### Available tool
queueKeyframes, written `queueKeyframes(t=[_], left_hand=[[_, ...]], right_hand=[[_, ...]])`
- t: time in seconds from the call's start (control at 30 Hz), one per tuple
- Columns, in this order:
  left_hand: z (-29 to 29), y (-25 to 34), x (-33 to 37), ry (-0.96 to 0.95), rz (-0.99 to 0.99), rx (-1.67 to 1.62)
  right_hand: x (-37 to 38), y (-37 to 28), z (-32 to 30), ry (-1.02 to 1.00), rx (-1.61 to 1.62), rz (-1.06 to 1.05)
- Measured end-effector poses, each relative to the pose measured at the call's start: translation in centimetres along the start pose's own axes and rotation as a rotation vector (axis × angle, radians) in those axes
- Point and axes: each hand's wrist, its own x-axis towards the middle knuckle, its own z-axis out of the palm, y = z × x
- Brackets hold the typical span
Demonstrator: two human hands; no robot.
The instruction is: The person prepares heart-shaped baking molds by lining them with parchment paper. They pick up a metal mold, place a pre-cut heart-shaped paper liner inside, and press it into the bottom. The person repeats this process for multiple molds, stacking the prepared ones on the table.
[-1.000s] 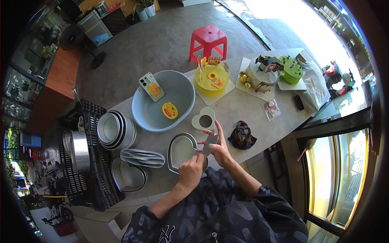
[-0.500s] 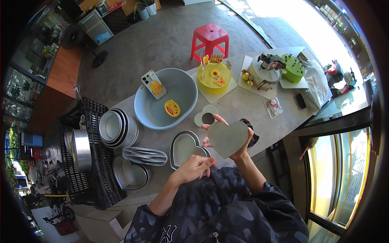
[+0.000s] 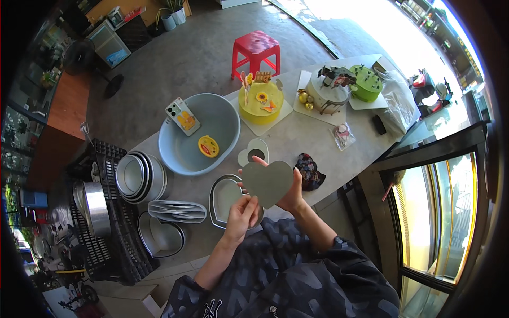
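Observation:
A flat grey heart-shaped metal plate [image 3: 269,181] is held up over the near edge of the table. My right hand [image 3: 294,197] cradles it from behind and along its right side, with fingertips showing past its upper left edge. At the plate's lower left edge, my left hand [image 3: 242,216] pinches it between thumb and fingers. Just left of the plate lies a heart-shaped cake pan [image 3: 222,197], partly hidden by my left hand. Beyond the plate are small pale heart-shaped pieces [image 3: 258,144] with a dark round spot. A dark patterned crumpled cloth [image 3: 309,173] lies to the right.
Nested round pans [image 3: 139,176], stacked thin pans [image 3: 177,210] and another heart-shaped pan [image 3: 159,237] sit left, beside black crates [image 3: 122,233]. A blue basin [image 3: 222,127] holds a phone and a yellow lid. Decorated cakes [image 3: 261,106] stand along the far side; a red stool [image 3: 257,47] is behind.
My left hand has moved up and taken hold of the plate's lower left edge. The plate has shifted slightly left toward it. The whole view has turned a little, uncovering more of the dark cloth.

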Motion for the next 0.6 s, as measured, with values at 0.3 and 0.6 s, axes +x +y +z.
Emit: queueKeyframes(t=[0.3,0.6], left_hand=[[-4.4,-1.1,0.0,0.169,0.036,0.022],[-5.0,-2.3,-0.9,0.205,-0.015,0.077]], right_hand=[[-5.2,1.1,-17.1,1.096,-2.151,0.169],[-9.5,-1.5,-22.2,1.227,-1.78,0.262]])
